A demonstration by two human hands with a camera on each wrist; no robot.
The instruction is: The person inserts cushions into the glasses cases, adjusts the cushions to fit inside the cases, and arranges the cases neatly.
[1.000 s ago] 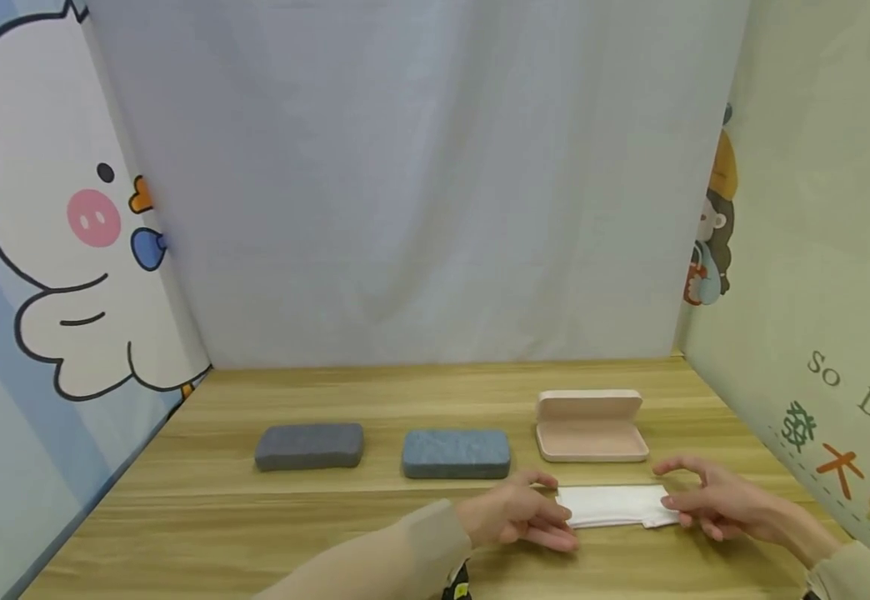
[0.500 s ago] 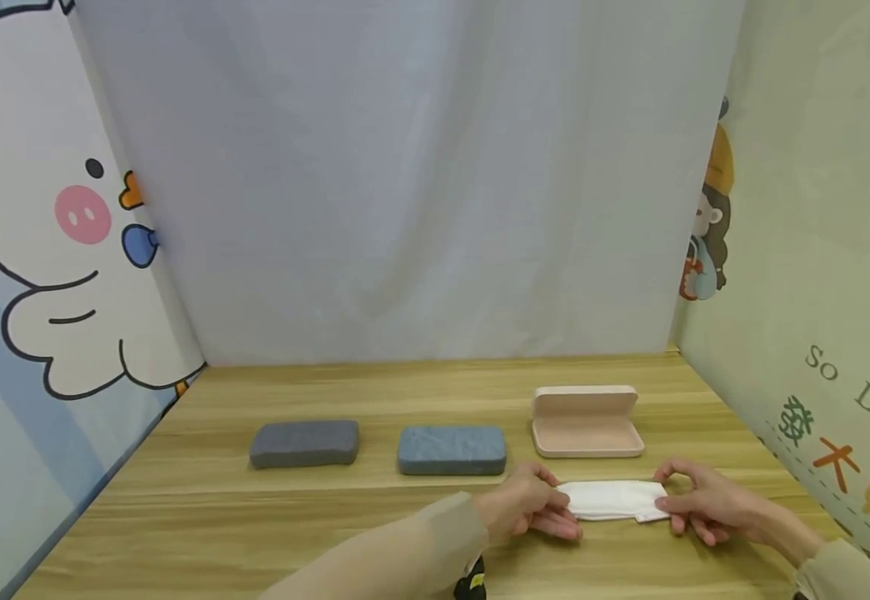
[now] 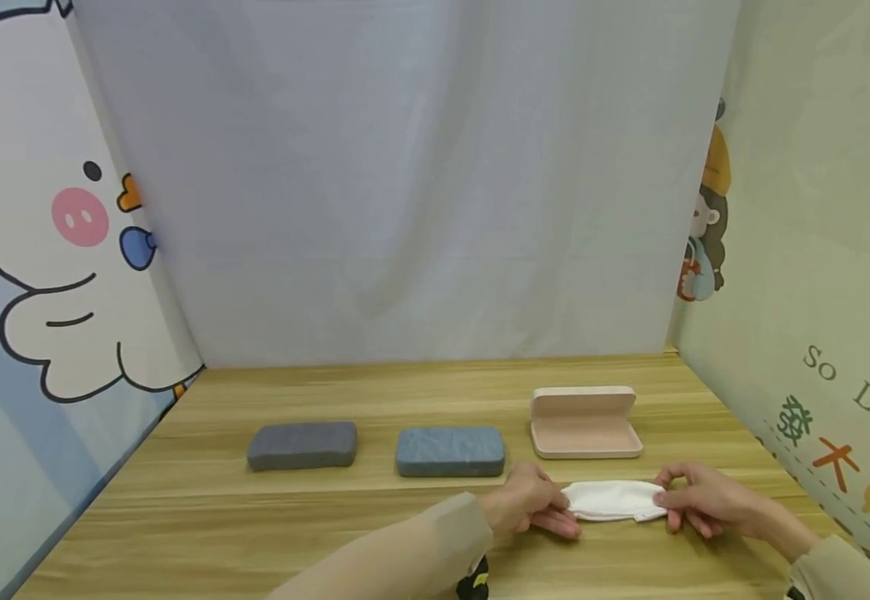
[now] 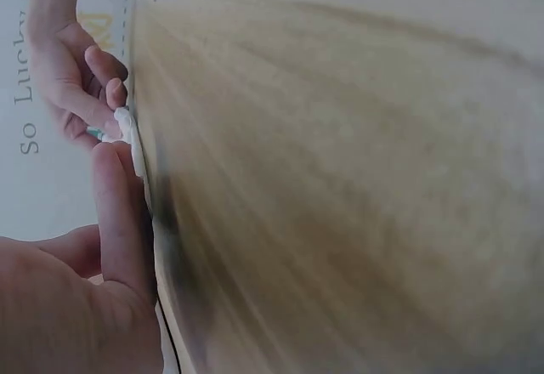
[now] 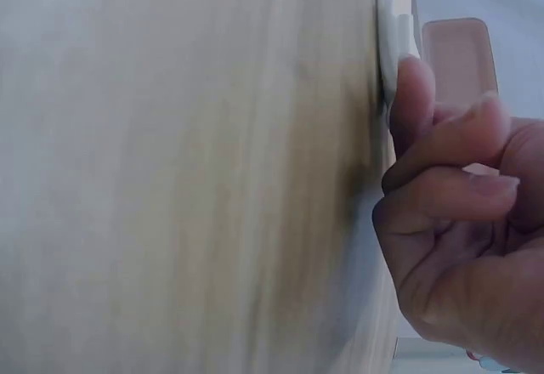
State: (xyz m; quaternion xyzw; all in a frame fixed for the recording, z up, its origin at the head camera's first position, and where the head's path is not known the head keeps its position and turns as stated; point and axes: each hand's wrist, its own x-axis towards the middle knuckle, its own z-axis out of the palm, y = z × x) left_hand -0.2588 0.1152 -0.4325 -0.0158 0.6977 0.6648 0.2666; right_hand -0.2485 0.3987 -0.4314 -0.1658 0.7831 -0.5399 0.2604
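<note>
A folded white cloth (image 3: 611,500) lies lengthwise across the table, low in front of the pale pink glasses case. My left hand (image 3: 528,504) pinches its left end, and the lower fingers extend beneath toward the tabletop. At the opposite end, the thumb and index finger of my right hand (image 3: 705,504) grip the cloth, other fingers loosely bent. The right wrist view shows the cloth's edge (image 5: 393,34) running up from my right fingertips. In the left wrist view, a bit of cloth (image 4: 127,132) shows between both hands, much of it hidden by fingers.
Behind the cloth stands the pale pink glasses case (image 3: 587,437), lid raised and its inside visible. A blue closed case (image 3: 450,452) sits left of it, and a grey closed case (image 3: 302,446) farther left. A pale curtain (image 3: 420,183) hangs behind the wooden table (image 3: 315,533).
Both hands have come in onto the cloth's ends and now pinch them. The cloth has bowed slightly, its corners rounding. The three cases stay in place; the head view has shifted a little.
</note>
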